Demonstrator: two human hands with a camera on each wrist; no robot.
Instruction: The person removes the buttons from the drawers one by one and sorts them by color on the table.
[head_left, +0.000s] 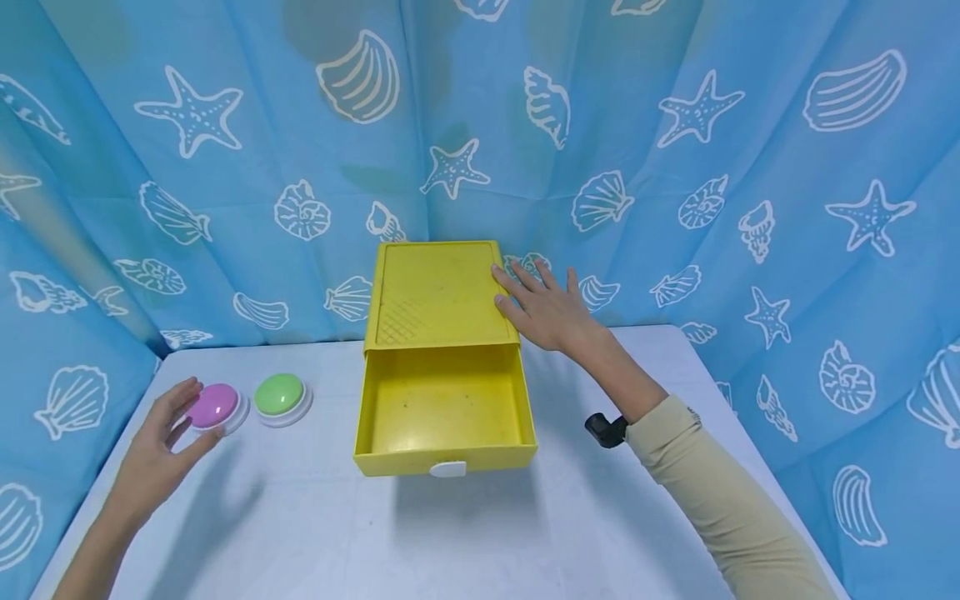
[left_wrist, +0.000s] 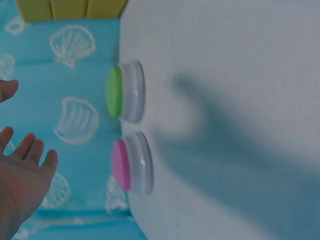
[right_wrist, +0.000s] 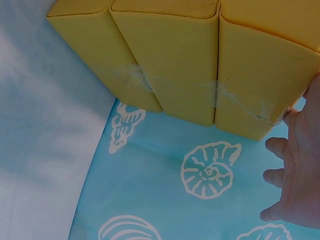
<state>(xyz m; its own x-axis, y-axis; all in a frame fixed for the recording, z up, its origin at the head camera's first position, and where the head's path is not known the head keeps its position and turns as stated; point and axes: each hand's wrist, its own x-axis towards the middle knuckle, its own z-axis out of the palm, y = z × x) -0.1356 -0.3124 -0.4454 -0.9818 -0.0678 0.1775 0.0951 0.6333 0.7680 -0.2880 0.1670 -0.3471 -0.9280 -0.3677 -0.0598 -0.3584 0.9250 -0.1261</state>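
A yellow drawer cabinet [head_left: 442, 292] stands at the back middle of the table. Its top drawer [head_left: 446, 408] is pulled out, showing a bare yellow floor and a white handle [head_left: 448, 469] at the front. My right hand [head_left: 551, 312] is at the cabinet's top right edge, fingers spread and fingertips right at the rim. To the left, my left hand [head_left: 161, 450] hovers beside a pink push button [head_left: 213, 405] with fingers relaxed, holding nothing. A green push button [head_left: 278, 393] sits just right of the pink one; both have white bases.
The white table [head_left: 300, 533] carries these things. Blue curtains [head_left: 480, 108] with white shell and starfish prints enclose its back and sides. In the right wrist view, the cabinet shows three stacked tiers [right_wrist: 165, 65] with clear tape across their side. A black device [head_left: 606, 430] sits at the right wrist.
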